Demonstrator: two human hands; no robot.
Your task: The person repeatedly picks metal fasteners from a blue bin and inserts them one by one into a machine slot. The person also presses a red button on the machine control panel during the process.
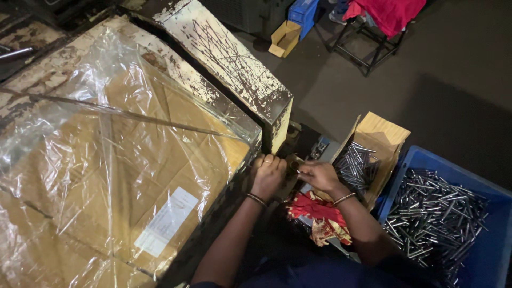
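So there's a big cardboard box [106, 176] wrapped in clear plastic filling the left side, next to a worn white bench [229, 64] with peeling paint. Over on the right, a blue bin [480, 245] full of metal pins sits beside a smaller cardboard box [381, 136] with more pins [354, 165]. A red rag [320, 213] lies under the wrists. The left hand [268, 175] and right hand [319, 175] are close together, both pinching some small part [293, 166] between them, too dark to make out.
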